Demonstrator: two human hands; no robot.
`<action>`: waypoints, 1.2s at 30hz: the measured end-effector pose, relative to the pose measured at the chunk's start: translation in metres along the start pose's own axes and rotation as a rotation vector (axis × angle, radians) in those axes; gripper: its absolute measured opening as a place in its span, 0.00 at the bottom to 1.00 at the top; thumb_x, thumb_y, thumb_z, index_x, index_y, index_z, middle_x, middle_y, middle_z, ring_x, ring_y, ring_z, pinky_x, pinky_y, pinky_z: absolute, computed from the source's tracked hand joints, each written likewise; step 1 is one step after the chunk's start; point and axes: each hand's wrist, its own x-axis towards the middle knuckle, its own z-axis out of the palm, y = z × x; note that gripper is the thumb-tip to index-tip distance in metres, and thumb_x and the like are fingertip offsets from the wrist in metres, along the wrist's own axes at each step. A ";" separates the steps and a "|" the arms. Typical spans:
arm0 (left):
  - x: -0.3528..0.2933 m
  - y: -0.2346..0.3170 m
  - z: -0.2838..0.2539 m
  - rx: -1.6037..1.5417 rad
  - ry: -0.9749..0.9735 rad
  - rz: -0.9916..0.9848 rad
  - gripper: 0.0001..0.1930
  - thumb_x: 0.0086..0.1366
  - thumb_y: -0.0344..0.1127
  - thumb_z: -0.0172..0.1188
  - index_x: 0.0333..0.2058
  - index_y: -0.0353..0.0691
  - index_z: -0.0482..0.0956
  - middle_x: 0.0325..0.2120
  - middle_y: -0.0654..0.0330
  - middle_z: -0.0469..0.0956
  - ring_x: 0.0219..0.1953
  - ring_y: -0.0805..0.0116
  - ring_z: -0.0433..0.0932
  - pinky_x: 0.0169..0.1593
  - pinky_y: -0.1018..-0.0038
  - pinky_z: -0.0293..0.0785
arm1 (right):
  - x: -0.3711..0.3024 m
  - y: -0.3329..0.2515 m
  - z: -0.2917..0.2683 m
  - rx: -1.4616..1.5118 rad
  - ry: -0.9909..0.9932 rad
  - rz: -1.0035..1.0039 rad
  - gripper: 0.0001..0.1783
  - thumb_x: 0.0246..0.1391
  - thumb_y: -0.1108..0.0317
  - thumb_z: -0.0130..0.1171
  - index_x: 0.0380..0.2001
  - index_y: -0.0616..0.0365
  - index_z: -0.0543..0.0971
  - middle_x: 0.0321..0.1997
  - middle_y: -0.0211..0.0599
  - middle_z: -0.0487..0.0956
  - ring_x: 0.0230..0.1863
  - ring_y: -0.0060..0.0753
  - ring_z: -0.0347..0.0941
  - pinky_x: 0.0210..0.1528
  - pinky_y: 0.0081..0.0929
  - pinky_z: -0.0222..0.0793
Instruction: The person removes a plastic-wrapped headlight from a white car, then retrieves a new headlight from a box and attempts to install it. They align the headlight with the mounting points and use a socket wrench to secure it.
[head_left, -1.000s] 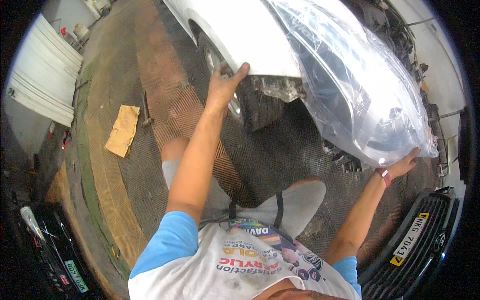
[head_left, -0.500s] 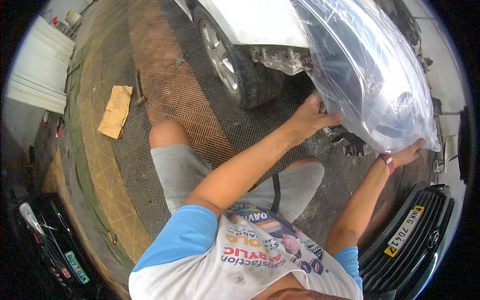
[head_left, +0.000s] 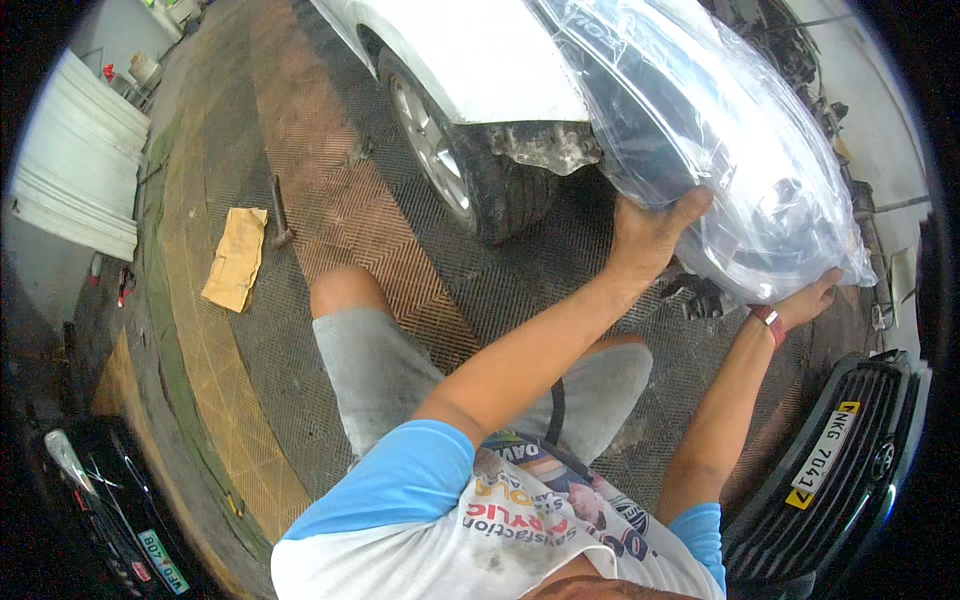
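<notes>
A large headlight [head_left: 740,170] wrapped in clear plastic is at the front corner of a white car [head_left: 480,60]. My left hand [head_left: 650,230] grips its lower near edge, with the thumb lying over the plastic and the fingers hidden beneath. At the lower right end, my right hand [head_left: 808,302] supports the headlight from below; its fingers curl round the plastic and are partly covered. The white fender's lower edge, with a rough, dirty bracket [head_left: 545,146], lies just left of the headlight. Whether the headlight touches the car body I cannot tell.
The car's wheel [head_left: 430,145] stands left of my left hand. On the ribbed floor mat [head_left: 320,160] are a hammer [head_left: 279,212] and a piece of brown cardboard [head_left: 236,260]. A black grille [head_left: 830,470] is at the lower right, a dark vehicle [head_left: 105,500] at the lower left.
My left hand has moved up and to the right along the headlight's edge, its thumb now over the plastic. My right hand keeps its hold, and the whole view has shifted a little.
</notes>
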 end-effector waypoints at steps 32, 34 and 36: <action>-0.006 0.025 0.037 0.290 0.049 -0.065 0.51 0.64 0.78 0.44 0.75 0.54 0.39 0.72 0.55 0.46 0.74 0.51 0.46 0.74 0.54 0.50 | -0.324 0.342 -0.351 -0.891 -0.583 0.869 0.43 0.59 0.43 0.58 0.67 0.63 0.66 0.68 0.56 0.69 0.67 0.54 0.68 0.68 0.41 0.62; -0.008 0.031 0.026 0.242 0.044 -0.118 0.53 0.65 0.75 0.47 0.74 0.46 0.39 0.72 0.52 0.47 0.74 0.53 0.47 0.74 0.54 0.50 | -0.354 0.341 -0.414 -0.790 -0.529 0.912 0.43 0.60 0.42 0.57 0.68 0.64 0.65 0.68 0.56 0.69 0.66 0.54 0.67 0.68 0.41 0.62; -0.002 0.034 0.020 0.159 0.162 -0.048 0.48 0.66 0.68 0.55 0.72 0.42 0.46 0.69 0.50 0.54 0.71 0.55 0.54 0.72 0.56 0.54 | -0.369 0.325 -0.501 -0.735 -0.446 0.974 0.44 0.61 0.40 0.55 0.68 0.64 0.65 0.68 0.56 0.69 0.66 0.53 0.67 0.68 0.41 0.61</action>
